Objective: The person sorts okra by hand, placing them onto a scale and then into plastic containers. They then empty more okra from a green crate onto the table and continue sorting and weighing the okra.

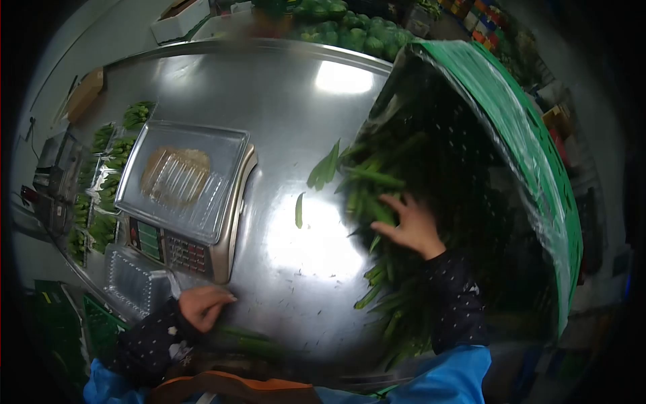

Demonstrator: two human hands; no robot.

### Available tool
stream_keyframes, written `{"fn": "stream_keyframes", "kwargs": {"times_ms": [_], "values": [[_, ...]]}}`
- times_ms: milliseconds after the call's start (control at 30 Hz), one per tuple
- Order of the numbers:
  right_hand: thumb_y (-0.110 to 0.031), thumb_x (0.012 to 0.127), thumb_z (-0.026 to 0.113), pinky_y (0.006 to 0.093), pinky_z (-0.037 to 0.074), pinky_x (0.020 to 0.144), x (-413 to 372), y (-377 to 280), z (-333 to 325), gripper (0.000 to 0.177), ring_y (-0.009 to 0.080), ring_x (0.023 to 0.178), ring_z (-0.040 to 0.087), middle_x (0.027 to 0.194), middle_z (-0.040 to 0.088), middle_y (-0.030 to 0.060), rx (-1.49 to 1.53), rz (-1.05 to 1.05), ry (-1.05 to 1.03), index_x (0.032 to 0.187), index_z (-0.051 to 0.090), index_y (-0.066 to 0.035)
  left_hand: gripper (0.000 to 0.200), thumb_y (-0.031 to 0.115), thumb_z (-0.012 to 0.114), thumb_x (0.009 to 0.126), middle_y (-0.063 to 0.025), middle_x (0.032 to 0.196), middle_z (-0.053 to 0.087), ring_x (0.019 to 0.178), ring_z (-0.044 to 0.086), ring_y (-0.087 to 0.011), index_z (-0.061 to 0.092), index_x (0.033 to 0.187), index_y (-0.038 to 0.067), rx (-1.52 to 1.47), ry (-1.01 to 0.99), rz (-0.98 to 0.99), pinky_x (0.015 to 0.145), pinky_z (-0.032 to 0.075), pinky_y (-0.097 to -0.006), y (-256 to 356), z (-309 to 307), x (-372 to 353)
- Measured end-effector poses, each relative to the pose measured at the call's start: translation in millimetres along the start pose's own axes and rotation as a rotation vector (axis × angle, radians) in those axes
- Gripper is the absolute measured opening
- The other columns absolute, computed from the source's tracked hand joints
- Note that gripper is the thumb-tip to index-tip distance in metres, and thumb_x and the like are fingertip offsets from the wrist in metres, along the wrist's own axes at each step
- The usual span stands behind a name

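Observation:
Green okra pods (377, 202) spill in a heap from a tipped green crate (538, 175) onto the metal table. My right hand (414, 225) lies over this heap, thumb and fingers spread around some pods. Two loose green pieces rest left of the heap, one a small single pod (299, 210). Down at the left, my left hand (204, 306) hovers near the table with its fingers curled together and nothing showing in them. Beside it stands a weighing scale (185, 252) topped by a clear plastic tray (182, 178). More pods (252, 343) lie blurred below that hand.
Clear containers (128, 279) sit left of the scale's keypad. Behind them are rows of packed okra (108, 182). A cardboard box (85, 94) stands at the far left. Round green produce (363, 34) is piled beyond the metal table's (256, 87) back edge.

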State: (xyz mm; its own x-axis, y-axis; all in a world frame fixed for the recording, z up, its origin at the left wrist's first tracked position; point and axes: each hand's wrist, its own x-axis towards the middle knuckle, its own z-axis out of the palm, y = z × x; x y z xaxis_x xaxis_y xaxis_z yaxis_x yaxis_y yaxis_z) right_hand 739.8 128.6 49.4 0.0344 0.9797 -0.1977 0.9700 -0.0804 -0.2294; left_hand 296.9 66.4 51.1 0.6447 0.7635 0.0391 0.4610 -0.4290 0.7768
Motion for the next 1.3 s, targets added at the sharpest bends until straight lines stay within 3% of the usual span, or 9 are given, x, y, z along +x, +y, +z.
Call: {"fn": "stream_keyframes", "kwargs": {"times_ms": [233,367,600,700,800,900,1167,1267,1300], "values": [[-0.050,0.073,0.067,0.0539,0.030,0.104,-123,-71,79,0.060,0.0484,0.121,0.039,0.143,0.034,0.0106,0.087,-0.401,-0.285,0.126,0.052,-0.026,0.030,-0.009,0.054,0.070,-0.0153,0.092,0.064,0.086,0.063,-0.0319,0.065,0.094,0.003,-0.015,-0.131,0.144,0.076,0.051,-0.0372,10,23,21],[-0.029,0.076,0.071,0.0370,0.043,0.095,-144,-60,46,0.052,0.0296,0.111,0.055,0.127,0.052,0.0150,0.607,-0.468,-0.389,0.122,0.055,-0.010,0.029,-0.009,0.055,0.070,-0.0148,0.092,0.064,0.087,0.063,-0.0316,0.065,0.095,0.004,-0.040,-0.106,0.111,0.076,0.050,-0.0375,5,35,8],[-0.008,0.084,0.064,0.0191,0.042,0.055,-99,-27,41,0.012,0.0039,0.064,0.055,0.066,0.057,-0.0002,0.832,0.217,0.092,0.080,0.055,0.000,0.025,-0.008,0.053,0.071,-0.0130,0.088,0.062,0.083,0.061,-0.0310,0.061,0.093,0.002,-0.060,-0.111,0.147,0.073,0.050,-0.0366,-7,77,10],[-0.021,0.082,0.068,0.0251,0.044,0.054,-84,-44,77,0.024,0.0112,0.061,0.059,0.065,0.059,0.0029,0.582,0.256,0.107,0.084,0.054,-0.001,0.022,-0.006,0.052,0.075,-0.0134,0.088,0.061,0.083,0.060,-0.0317,0.060,0.094,0.003,-0.030,-0.134,0.164,0.074,0.050,-0.0378,-4,89,23],[-0.048,0.068,0.073,0.0435,0.048,0.066,-83,-83,100,0.069,0.0361,0.076,0.062,0.083,0.062,0.0153,0.287,0.361,0.069,0.114,0.045,-0.005,0.024,-0.002,0.052,0.075,-0.0143,0.092,0.061,0.088,0.059,-0.0334,0.061,0.097,0.004,-0.072,-0.169,0.076,0.080,0.049,-0.0383,2,94,29],[-0.032,0.068,0.074,0.0442,0.048,0.075,-94,-89,131,0.077,0.0399,0.093,0.058,0.111,0.051,0.0210,0.282,0.353,0.182,0.129,0.036,-0.006,0.025,-0.003,0.051,0.075,-0.0137,0.093,0.062,0.088,0.060,-0.0324,0.062,0.096,0.005,-0.092,-0.192,0.084,0.079,0.049,-0.0379,1,101,23],[-0.016,0.064,0.071,0.0389,0.047,0.081,-113,-89,137,0.063,0.0349,0.090,0.060,0.101,0.060,0.0195,0.299,0.563,0.091,0.119,0.044,-0.001,0.017,0.002,0.055,0.082,-0.0132,0.086,0.063,0.081,0.063,-0.0285,0.064,0.096,0.004,-0.091,-0.194,-0.048,0.075,0.051,-0.0347,-8,105,-26],[-0.007,0.073,0.067,0.0280,0.043,0.073,-141,-79,142,0.035,0.0144,0.079,0.055,0.087,0.058,0.0037,1.241,0.402,0.116,0.105,0.054,-0.001,0.018,0.010,0.059,0.085,-0.0108,0.092,0.065,0.086,0.064,-0.0230,0.064,0.102,0.005,-0.290,-0.209,-0.227,0.078,0.051,-0.0324,-14,111,-38],[-0.007,0.073,0.067,0.0280,0.043,0.073,-151,-88,135,0.035,0.0144,0.079,0.055,0.087,0.058,0.0037,1.233,0.403,0.113,0.105,0.054,-0.001,0.030,0.011,0.061,0.083,-0.0095,0.101,0.063,0.090,0.062,-0.0224,0.058,0.113,0.008,-0.556,-0.240,-0.320,0.081,0.049,-0.0322,-13,114,-34]]}}
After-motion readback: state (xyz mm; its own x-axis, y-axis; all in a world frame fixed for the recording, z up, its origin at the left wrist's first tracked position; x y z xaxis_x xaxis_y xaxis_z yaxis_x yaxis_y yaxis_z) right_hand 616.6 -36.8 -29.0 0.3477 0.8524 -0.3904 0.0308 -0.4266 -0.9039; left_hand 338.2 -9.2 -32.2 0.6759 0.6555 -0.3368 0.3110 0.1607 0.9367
